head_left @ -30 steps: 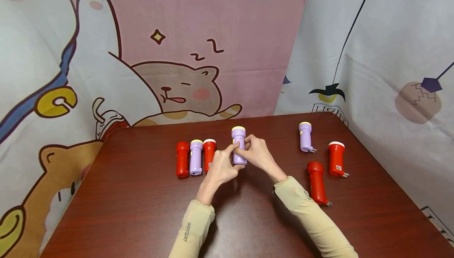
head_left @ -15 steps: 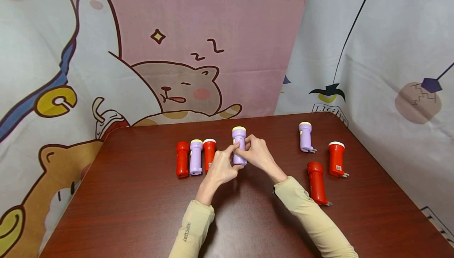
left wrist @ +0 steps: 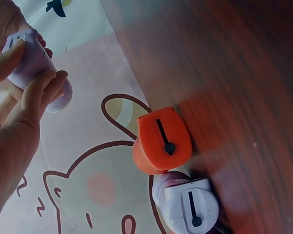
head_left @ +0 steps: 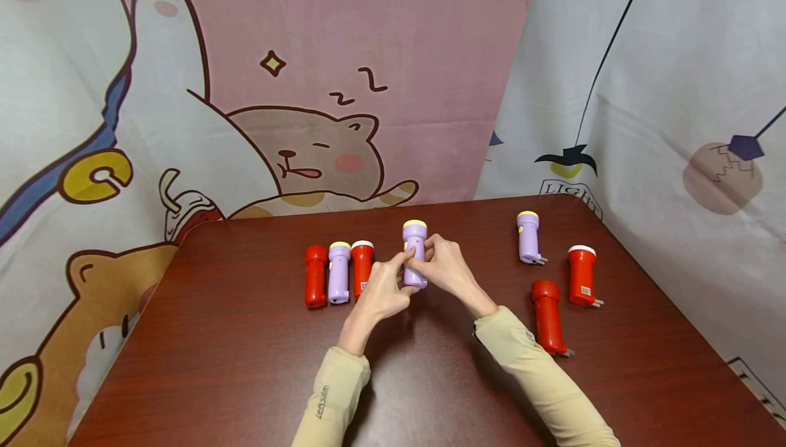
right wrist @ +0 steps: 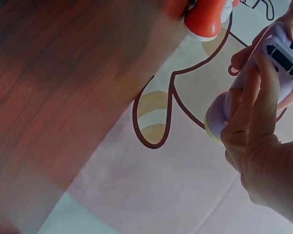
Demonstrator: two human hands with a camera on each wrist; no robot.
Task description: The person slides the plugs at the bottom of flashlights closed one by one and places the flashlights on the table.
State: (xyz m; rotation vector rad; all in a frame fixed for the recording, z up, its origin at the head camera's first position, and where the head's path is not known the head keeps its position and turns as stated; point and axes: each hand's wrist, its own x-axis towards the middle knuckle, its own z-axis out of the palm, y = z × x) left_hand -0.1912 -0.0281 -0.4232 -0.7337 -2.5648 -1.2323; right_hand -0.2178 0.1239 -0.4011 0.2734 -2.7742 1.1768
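Purple flashlight (head_left: 415, 254) w/ yellow lens ring, held just above the center of a dark red-brown wood-grain table (head_left: 245, 365), gripped from both sides. Left hand (head_left: 382, 291) pinches its lower body w/ thumb and curled fingers; right hand (head_left: 447, 268) wraps its fingers round the barrel from the other side, base end facing the wrist cam. Both arms in beige sleeves (head_left: 540, 379).

Just left of the hands, a tight row lying side by side: red flashlight (head_left: 316, 275), second purple flashlight (head_left: 338, 271), red flashlight w/ white rim (head_left: 361, 267). To the right, well apart from the hands: third purple flashlight (head_left: 528, 237), plug prongs out; red flashlight w/ white cap (head_left: 581, 274); all-red flashlight (head_left: 547, 315) nearest the right sleeve.

Behind the table, a pink cartoon backdrop (head_left: 344, 58) w/ a sleeping bear; at right, a pale grey-white sheet (head_left: 675, 92) w/ line drawings hangs along the table edge.
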